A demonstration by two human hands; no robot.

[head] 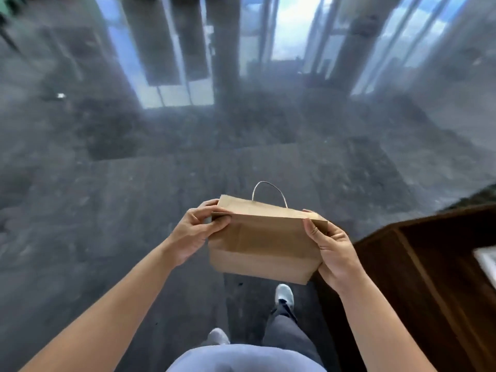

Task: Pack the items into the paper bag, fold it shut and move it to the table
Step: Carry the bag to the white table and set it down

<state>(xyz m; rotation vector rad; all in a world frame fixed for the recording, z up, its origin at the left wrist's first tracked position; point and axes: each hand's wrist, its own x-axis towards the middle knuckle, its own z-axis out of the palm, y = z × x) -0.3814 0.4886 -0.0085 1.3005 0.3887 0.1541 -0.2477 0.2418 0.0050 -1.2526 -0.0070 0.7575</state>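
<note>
Brown paper bag with folded-over top [264, 247] is held in mid-air over the dark floor, a white cord handle [269, 191] sticking up on the far side. Left hand [196, 233] pinches the left end of the fold; right hand [331, 253] is closed around the right end and side. Looks like the carry step. Keep both pinches on the crease so it can't spring open, bag level, bottom supported. Dark wooden furniture [429, 277] is near right; can't tell whether it's the table.

a dark shiny floor [112, 210] mirrors tall windows [284, 28]. a brown wooden shelf [429, 264] stands at the right. white shoes [285, 292] below.
</note>
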